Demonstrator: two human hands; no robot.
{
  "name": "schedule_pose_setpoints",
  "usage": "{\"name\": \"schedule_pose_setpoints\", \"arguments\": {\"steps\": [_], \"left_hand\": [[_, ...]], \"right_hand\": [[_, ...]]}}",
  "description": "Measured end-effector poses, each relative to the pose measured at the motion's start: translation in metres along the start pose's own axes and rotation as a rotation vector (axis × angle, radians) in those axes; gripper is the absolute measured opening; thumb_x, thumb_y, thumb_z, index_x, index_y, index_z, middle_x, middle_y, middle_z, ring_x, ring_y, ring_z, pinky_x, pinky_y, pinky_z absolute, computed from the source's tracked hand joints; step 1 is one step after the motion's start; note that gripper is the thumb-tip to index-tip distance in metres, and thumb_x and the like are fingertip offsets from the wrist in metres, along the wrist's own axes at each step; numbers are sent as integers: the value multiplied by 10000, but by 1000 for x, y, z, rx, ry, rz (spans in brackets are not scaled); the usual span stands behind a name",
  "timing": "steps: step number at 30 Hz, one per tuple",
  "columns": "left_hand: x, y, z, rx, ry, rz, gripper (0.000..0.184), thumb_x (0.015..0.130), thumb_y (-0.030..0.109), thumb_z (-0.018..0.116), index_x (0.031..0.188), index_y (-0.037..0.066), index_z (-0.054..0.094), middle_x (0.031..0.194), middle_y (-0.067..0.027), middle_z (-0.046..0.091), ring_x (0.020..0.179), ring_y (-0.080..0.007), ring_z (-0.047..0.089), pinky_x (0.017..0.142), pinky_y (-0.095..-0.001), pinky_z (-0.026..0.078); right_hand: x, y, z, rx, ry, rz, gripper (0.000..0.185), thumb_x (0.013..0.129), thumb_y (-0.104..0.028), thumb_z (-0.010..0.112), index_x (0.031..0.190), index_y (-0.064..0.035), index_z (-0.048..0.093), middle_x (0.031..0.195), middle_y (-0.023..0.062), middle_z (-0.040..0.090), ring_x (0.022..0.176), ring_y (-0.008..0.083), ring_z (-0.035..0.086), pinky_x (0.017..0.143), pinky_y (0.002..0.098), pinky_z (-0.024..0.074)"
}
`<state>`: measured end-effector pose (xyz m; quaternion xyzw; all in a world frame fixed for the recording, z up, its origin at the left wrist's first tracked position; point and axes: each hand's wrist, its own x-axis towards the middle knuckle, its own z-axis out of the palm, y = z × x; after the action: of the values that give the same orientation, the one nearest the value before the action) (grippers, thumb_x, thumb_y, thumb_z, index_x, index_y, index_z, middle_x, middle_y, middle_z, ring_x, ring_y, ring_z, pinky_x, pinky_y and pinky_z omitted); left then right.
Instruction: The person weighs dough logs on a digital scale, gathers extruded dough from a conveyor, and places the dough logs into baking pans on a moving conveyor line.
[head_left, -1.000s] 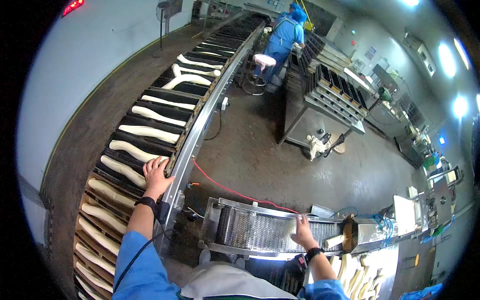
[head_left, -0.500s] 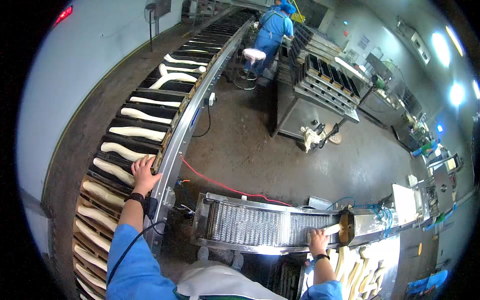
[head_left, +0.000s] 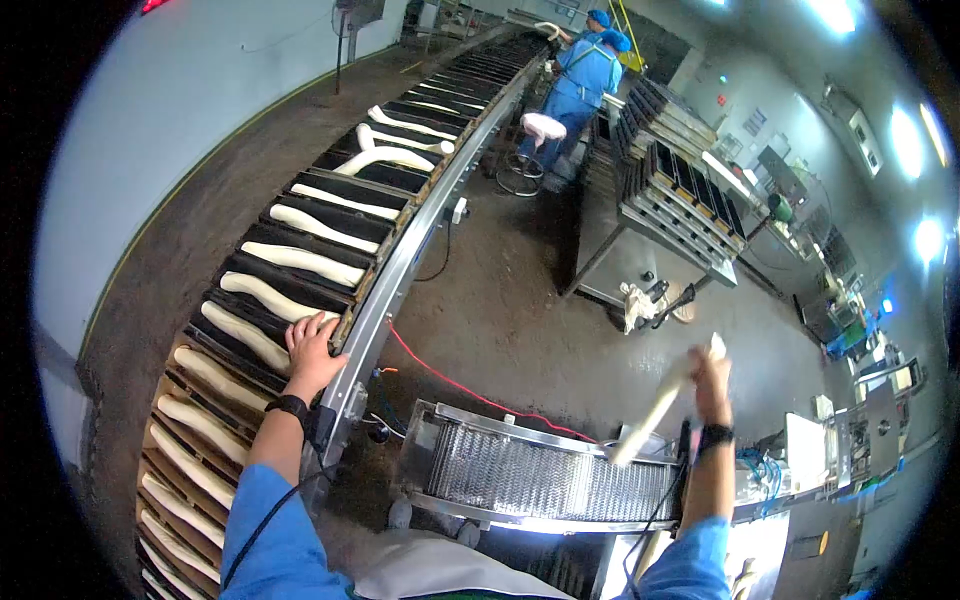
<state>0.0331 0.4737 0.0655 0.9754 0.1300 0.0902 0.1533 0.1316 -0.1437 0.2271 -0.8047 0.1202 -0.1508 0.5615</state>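
Observation:
My right hand (head_left: pixel 711 385) is closed round one end of a long pale dough strip (head_left: pixel 652 420), holding it tilted above the metal mesh belt (head_left: pixel 540 475); motion blurs both. My left hand (head_left: pixel 314 355) lies with its fingers apart at the near rim of a black tray on the long conveyor. Its fingertips touch or nearly touch the end of a dough strip (head_left: pixel 275 298) lying there. Another dough strip (head_left: pixel 245 335) rests in the neighbouring tray, just left of that hand.
Several more trays of dough run along the conveyor, whose metal side rail (head_left: pixel 400 275) stands between belt and floor. Two people in blue (head_left: pixel 585 75) work at its far end. Stacked black trays (head_left: pixel 690 200) sit on a steel table. A red hose (head_left: pixel 460 382) crosses the floor.
My right hand has lifted a dough strip up off the right end of the mesh belt. My left hand stays at the tray rim. The view has shifted a little.

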Motion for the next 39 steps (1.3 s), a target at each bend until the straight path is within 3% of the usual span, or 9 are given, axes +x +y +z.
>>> {"name": "schedule_pose_setpoints", "arguments": {"steps": [3,8,10,12,14,25,29,36,39], "left_hand": [[0,1,-2,-23,-3,-21,661,658,300,762,1264,181,524,1376,-94,391,1300,-288,281,1105,-489,120],[0,-1,-1,-42,14,-20,646,656,305,755,1251,176,538,1370,-76,397,1305,-271,277,1108,-486,117],[0,1,-4,-47,7,-25,641,659,302,748,1252,178,538,1372,-72,396,1306,-271,276,1109,-483,117],[0,-3,1,-31,5,-18,644,659,308,744,1256,186,534,1371,-69,396,1305,-272,276,1110,-481,115],[1,-2,1,-24,3,-14,645,664,315,739,1261,193,528,1368,-67,395,1305,-271,274,1112,-479,110],[0,-1,-3,-33,42,114,691,626,299,773,1248,124,528,1342,-108,443,1281,-296,334,1059,-482,205],[12,-27,15,14,72,320,678,687,325,753,1273,83,512,1282,-119,524,1198,-325,451,1004,-410,351],[27,12,20,494,-150,-209,683,797,438,632,1368,130,417,1369,-95,439,1207,-297,455,968,-451,388],[80,1,51,549,-62,-151,545,746,399,638,1182,76,591,1035,-163,646,962,-362,602,864,-476,457]], "right_hand": [[66,-102,76,638,-466,-212,256,878,-323,604,1029,-121,554,868,8,566,735,131,543,616,251,434],[95,-262,207,1179,-373,-51,620,819,-248,704,1237,66,370,1205,280,450,1075,280,523,919,296,483],[69,-285,235,1124,-262,-100,635,824,-241,697,1257,67,348,1217,268,430,1109,274,493,918,293,484],[44,-261,232,83,-103,-881,693,800,-107,709,1318,88,292,1166,294,451,1042,312,560,870,324,518],[48,-245,232,1138,-401,-180,503,829,-102,664,1243,52,423,1186,255,486,976,261,595,885,329,512],[-192,56,97,568,-410,312,642,799,-124,645,1361,2,360,1356,181,408,1170,255,487,965,362,424],[-315,136,15,525,-90,567,523,825,-150,613,1292,7,436,1209,140,518,1075,206,532,903,335,454],[-460,154,-89,578,528,732,402,818,-161,633,1177,-22,518,1002,52,582,901,134,570,771,272,482],[-496,154,-119,537,667,755,362,805,-139,640,1135,-22,549,936,45,599,844,128,579,737,262,485]]}}
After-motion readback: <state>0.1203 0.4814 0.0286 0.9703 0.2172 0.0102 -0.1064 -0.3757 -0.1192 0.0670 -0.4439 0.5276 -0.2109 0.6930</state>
